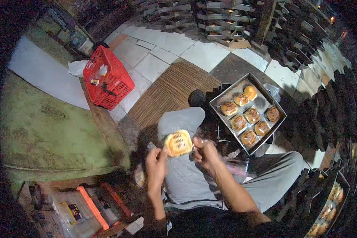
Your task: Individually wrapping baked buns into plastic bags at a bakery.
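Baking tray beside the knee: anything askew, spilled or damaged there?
Nothing spilled or damaged. The metal tray sits skewed, holding seven buns in uneven rows with bare gaps. Both hands, left hand and right hand, hold one bun in clear wrap.

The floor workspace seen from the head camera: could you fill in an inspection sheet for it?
Surface: tiled floor with a woven mat; person sits on it.
Job's things: round bun in a clear wrapper, held between both hands; metal tray with seven more buns to the right.
Clutter: red crate, white bag.
Hands: left hand and right hand both grip the bun's wrapper.
Cables: nothing seen.
Surroundings: stacked empty trays, another tray of buns lower right; dim light.
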Demonstrator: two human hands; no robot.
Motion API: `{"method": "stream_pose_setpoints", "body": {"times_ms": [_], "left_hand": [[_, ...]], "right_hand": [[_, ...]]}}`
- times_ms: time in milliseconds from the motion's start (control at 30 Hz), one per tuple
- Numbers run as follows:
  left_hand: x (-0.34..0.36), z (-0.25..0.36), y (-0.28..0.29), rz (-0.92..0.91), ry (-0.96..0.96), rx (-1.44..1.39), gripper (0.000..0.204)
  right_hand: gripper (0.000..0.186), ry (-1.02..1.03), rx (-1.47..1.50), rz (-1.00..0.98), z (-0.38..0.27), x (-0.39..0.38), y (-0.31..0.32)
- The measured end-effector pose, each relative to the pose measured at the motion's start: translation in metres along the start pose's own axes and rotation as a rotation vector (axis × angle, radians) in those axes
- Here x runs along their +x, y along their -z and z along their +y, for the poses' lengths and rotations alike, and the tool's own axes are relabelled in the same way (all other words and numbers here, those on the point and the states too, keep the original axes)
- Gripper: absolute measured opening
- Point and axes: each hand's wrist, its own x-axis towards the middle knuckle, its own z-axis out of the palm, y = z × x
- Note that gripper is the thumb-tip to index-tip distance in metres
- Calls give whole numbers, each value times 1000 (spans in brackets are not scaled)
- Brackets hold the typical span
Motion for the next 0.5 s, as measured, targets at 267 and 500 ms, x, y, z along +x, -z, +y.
{"method": "stream_pose_setpoints", "body": {"times_ms": [267, 500], "left_hand": [[-1, 0, -94, -192, -769, 664, 56], [-61, -56, -171, -683, -697, 570, 25]], "right_hand": [[44, -18, 197, 167, -52, -14, 17], [44, 663, -519, 518, -165, 58, 351]]}}
